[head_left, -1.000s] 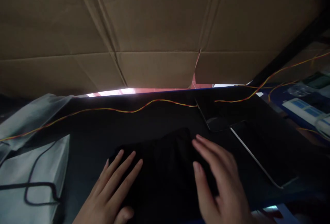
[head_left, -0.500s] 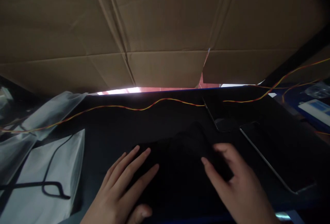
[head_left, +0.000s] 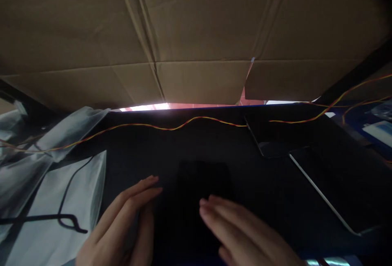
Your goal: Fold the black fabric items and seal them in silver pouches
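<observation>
A folded black cloth (head_left: 203, 178) lies as a narrow dark rectangle on the black work surface (head_left: 171, 143), low in the middle of the view. My right hand (head_left: 245, 235) lies flat across its near part, fingers together and pointing left. To the left, my left hand (head_left: 119, 227) stands on its edge beside the cloth, fingers straight and pressed together. Neither hand grips anything.
A brown cardboard wall (head_left: 196, 37) rises behind the surface. A red-and-yellow twisted wire (head_left: 171, 127) runs across the back. Clear plastic bags (head_left: 45, 200) with a black cord (head_left: 65, 219) lie at the left. A dark tablet-like panel (head_left: 330, 190) lies at the right.
The cloth has been folded over from the right into a narrower shape. My right hand swept left onto it. My left hand slid off the cloth and turned onto its edge.
</observation>
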Action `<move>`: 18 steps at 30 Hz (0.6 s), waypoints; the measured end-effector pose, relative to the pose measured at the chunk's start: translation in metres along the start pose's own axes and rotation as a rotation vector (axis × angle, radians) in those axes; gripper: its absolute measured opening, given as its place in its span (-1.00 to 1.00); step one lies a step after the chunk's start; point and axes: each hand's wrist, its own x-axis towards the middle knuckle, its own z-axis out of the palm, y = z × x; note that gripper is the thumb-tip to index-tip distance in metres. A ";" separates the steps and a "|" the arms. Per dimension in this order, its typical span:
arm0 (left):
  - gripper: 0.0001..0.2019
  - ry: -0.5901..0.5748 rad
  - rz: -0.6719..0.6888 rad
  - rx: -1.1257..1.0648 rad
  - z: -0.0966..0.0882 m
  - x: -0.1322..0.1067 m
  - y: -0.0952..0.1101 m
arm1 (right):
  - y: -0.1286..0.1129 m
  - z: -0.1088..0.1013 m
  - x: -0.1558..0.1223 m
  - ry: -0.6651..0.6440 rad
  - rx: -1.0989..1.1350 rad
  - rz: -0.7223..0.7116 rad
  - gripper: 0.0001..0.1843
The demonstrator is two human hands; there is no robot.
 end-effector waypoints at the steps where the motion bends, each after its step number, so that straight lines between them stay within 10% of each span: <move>1: -0.58 0.016 -0.019 -0.009 0.000 0.004 0.009 | 0.002 -0.004 0.001 0.014 -0.002 0.036 -0.29; 5: -0.39 -0.142 0.142 0.019 0.022 0.022 0.041 | 0.008 -0.001 0.015 0.038 -0.085 0.106 -0.35; 10: -0.29 -0.255 0.280 0.183 0.064 0.012 0.033 | 0.015 0.035 0.017 -0.117 -0.152 0.113 -0.28; 18: -0.28 -0.246 0.302 0.234 0.066 0.008 0.034 | 0.026 0.042 0.005 -0.191 -0.160 0.060 -0.14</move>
